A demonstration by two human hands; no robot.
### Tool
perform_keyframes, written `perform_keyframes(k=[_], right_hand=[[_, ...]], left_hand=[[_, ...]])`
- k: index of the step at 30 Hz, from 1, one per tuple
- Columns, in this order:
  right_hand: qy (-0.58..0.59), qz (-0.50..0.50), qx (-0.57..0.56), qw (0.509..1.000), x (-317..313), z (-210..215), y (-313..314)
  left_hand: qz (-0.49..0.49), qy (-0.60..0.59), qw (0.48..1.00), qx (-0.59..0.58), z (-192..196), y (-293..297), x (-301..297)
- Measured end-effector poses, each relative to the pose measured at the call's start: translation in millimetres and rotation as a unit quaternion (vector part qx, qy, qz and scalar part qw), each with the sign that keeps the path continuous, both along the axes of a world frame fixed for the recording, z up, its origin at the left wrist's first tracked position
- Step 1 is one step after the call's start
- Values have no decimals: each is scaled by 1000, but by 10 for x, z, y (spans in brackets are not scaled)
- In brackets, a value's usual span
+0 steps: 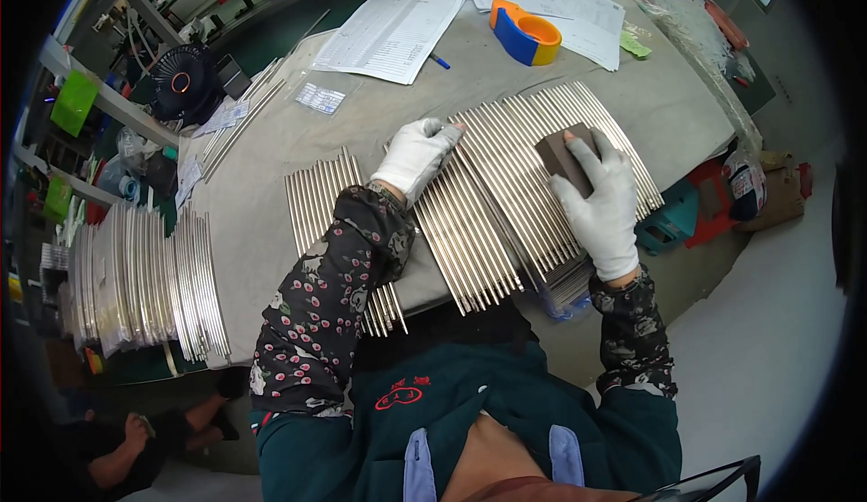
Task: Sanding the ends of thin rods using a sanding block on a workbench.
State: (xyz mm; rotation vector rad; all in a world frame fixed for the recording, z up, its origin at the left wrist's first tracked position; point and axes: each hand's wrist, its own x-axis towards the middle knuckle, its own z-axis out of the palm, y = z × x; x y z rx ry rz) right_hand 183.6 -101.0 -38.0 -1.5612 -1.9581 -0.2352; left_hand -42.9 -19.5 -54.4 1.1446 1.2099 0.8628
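Note:
My right hand, in a white glove with bare fingertips, is closed over a brown-grey block that looks like a sanding block. The block rests on a wide row of shiny metal rods laid side by side. My left hand, gloved the same way, is curled with its fingertips pinched at the far end of a rod on the left edge of that row. Under and beside my left hand lies a second group of metal rods. Further left, partly covered by my left forearm, is another group of rods.
Bundles of rods stand at the table's left edge. Behind lie printed sheets, a blue pen and an orange-and-blue tape dispenser. A black fan stands at the left. Another person's hand shows lower left.

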Motion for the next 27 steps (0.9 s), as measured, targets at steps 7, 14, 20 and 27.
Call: perform_keyframes(k=[7, 14, 20, 27], right_hand=[[75, 21, -28, 997, 174, -129, -256], [95, 4, -62, 993, 418, -119, -457], [63, 43, -72, 994, 252, -66, -334], [-55, 167, -106, 979, -501, 74, 256]], left_hand=[[100, 527, 791, 294, 28, 160, -14], [-363, 414, 704, 449, -114, -954, 174], [-353, 385, 715, 465, -121, -1028, 186], [-379, 407, 709, 434, -107, -1033, 190]])
